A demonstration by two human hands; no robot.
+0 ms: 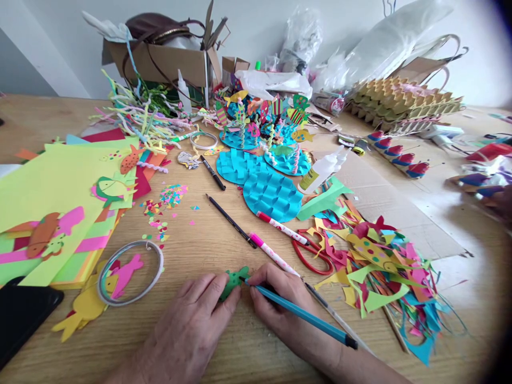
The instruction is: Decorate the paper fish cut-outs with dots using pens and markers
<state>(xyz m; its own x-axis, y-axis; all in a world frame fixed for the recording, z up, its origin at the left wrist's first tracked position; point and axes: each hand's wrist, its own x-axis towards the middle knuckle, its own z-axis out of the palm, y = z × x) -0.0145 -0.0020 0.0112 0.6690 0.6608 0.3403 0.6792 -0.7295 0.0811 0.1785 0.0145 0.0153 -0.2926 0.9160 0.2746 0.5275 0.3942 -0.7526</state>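
My right hand (280, 298) is closed around a blue felt-tip pen (302, 312), whose tip touches a small green paper fish (231, 285). Thumb and fingers of my left hand (196, 314) pin that fish against the tabletop; dark dots show on it, and part of it is hidden under the fingers. Beyond my right hand lie a pink marker (272, 253), a red-capped marker (282, 228) and red-handled scissors (314, 256). A black pencil (232, 221) lies slantwise ahead of my hands. Yellow and pink paper fish (86, 301) rest to the left, partly inside a wire coil (160, 261).
Coloured paper sheets (32, 186) and a black phone-like object (24, 320) occupy the left. Paper scraps (384, 266) heap at right beside flat cardboard (384, 197). Farther back stand woven blue discs (272, 197), a glue bottle (320, 173), egg trays (400, 104) and a cardboard box (168, 64).
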